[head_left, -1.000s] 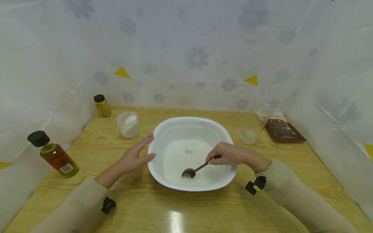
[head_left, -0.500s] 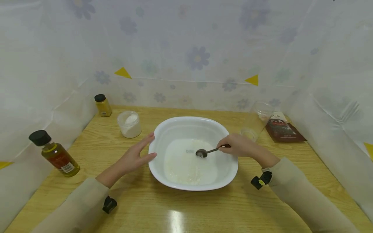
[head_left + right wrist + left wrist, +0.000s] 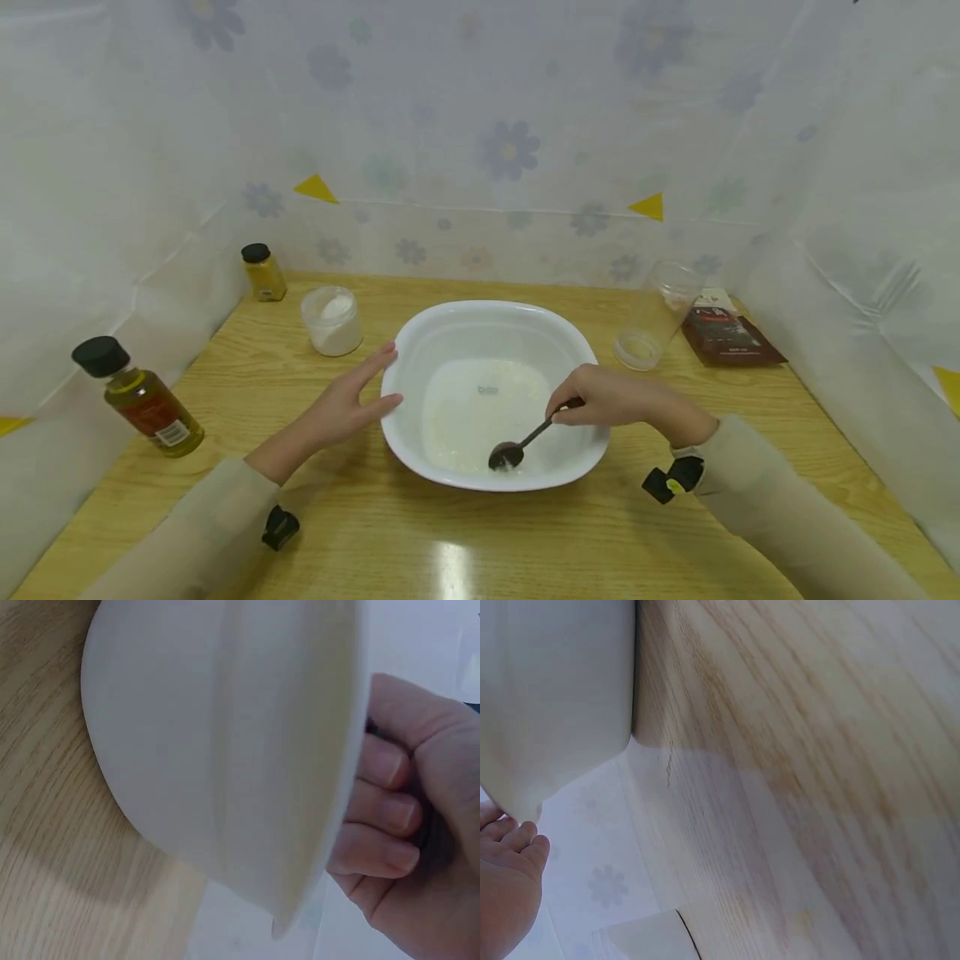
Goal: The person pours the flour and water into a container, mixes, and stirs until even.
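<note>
Spoon (image 3: 506,456), pinched in the right hand (image 3: 606,396), sat low inside the white basin (image 3: 480,332), toward its near side. Left hand (image 3: 339,410), fingers and thumb spread, touched the basin's left rim. Step in hand looked like stirring the pale contents (image 3: 461,423); next move probably called for another slow sweep, basin steadied.
</note>
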Demonstrator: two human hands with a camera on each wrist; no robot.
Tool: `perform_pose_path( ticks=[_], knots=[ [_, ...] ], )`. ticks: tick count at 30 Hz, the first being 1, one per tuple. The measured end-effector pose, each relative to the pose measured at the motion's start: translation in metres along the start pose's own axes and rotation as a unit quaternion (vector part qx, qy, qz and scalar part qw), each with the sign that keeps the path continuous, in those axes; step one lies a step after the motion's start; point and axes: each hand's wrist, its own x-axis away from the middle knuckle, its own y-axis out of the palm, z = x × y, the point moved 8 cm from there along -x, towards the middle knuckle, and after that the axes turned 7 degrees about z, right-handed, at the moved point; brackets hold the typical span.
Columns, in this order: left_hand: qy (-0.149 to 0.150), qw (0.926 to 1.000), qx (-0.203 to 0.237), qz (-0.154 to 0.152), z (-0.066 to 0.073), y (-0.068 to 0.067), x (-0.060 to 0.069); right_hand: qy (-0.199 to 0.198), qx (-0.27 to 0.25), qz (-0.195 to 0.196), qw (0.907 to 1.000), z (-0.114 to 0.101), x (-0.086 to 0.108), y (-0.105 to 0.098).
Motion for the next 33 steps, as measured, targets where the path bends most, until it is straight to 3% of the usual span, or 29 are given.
perform_pose_path(
  ticks=[4,8,10,12,15,18,24,28,33],
  knots=[
    [0.002,1.0000,-0.002,0.001,-0.001,0.000,0.000,-0.005,0.061,0.082,0.9947,0.005,-0.009,-0.008],
    [0.006,1.0000,-0.002,0.003,-0.001,0.000,0.000,0.026,0.129,0.149,0.9800,0.015,-0.014,-0.018],
    [0.008,1.0000,-0.003,0.004,-0.001,0.000,0.000,0.045,0.144,0.146,0.9777,0.020,-0.017,-0.016],
    [0.008,1.0000,-0.003,0.004,-0.002,0.000,0.000,0.041,0.134,0.126,0.9821,0.019,-0.019,-0.010],
    [0.005,1.0000,-0.001,0.003,-0.002,0.000,0.000,-0.002,0.082,0.077,0.9936,0.006,-0.020,0.003],
    [0.003,1.0000,0.003,0.000,-0.001,0.001,0.000,-0.044,0.024,0.038,0.9980,-0.012,-0.017,0.012],
    [0.000,1.0000,0.005,-0.003,0.000,0.002,-0.001,-0.056,0.000,0.007,0.9984,-0.028,-0.011,0.012],
    [-0.004,1.0000,0.005,-0.003,-0.002,0.001,0.000,-0.050,0.064,0.037,0.9960,-0.023,-0.014,0.007],
    [-0.002,1.0000,-0.001,-0.001,-0.004,0.001,0.000,0.015,0.157,0.132,0.9786,0.004,-0.019,-0.012]
  ],
)
